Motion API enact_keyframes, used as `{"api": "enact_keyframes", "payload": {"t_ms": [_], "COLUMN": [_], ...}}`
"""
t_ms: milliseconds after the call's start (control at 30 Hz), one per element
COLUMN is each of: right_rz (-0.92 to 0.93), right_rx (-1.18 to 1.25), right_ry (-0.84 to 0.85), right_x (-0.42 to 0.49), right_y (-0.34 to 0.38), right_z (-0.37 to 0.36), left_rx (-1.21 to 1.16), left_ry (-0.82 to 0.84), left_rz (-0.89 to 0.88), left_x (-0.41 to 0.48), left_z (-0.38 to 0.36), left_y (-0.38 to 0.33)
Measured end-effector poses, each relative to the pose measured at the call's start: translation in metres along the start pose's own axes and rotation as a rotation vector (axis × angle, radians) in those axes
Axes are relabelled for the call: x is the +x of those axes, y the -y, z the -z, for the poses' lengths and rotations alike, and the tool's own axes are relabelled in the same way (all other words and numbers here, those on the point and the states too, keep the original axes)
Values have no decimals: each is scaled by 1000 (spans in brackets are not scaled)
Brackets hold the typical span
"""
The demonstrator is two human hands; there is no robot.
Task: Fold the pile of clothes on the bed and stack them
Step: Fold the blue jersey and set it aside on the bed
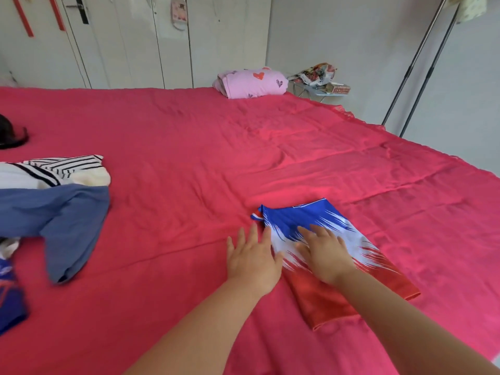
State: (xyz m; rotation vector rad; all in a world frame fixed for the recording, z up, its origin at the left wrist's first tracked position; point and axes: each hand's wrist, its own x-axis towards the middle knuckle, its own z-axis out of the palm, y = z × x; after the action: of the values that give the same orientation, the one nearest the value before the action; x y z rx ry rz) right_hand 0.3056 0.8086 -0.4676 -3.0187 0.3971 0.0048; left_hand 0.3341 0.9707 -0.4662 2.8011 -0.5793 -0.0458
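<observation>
A folded blue, white and red jersey (349, 239) lies flat on the red bed sheet (189, 147) at lower centre right. My right hand (324, 253) rests palm down on its white middle, fingers spread. My left hand (253, 257) lies flat beside the jersey's left edge, fingertips touching the cloth. At the left edge sits a loose pile: a blue T-shirt (65, 220), a black-and-white striped top (59, 167) and a dark blue printed garment (9, 296).
A folded pink quilt with red hearts (250, 82) sits at the bed's far edge. Beyond it stands a small table with a bag and box (322, 79). Metal poles (422, 63) lean at the right. White wardrobe doors (121, 41) line the back wall.
</observation>
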Motion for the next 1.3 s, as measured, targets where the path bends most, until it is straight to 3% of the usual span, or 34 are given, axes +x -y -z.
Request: {"api": "enact_keyframes", "payload": {"t_ms": [467, 633, 800, 1033, 1300], "right_rz": [459, 549, 600, 626, 555], "right_rx": [89, 37, 44, 19, 184], "right_ry": [111, 170, 227, 239, 153], "right_x": [-85, -107, -112, -107, -108], "right_y": [280, 365, 425, 468, 431], "right_z": [-13, -26, -39, -58, -38], "left_rx": [142, 197, 190, 232, 53], "left_ry": [-43, -76, 5, -102, -274], "left_rz": [409, 504, 541, 452, 343], "left_x": [-168, -224, -257, -262, -267], "left_z": [99, 122, 124, 118, 132], "left_y": [240, 328, 394, 416, 363]}}
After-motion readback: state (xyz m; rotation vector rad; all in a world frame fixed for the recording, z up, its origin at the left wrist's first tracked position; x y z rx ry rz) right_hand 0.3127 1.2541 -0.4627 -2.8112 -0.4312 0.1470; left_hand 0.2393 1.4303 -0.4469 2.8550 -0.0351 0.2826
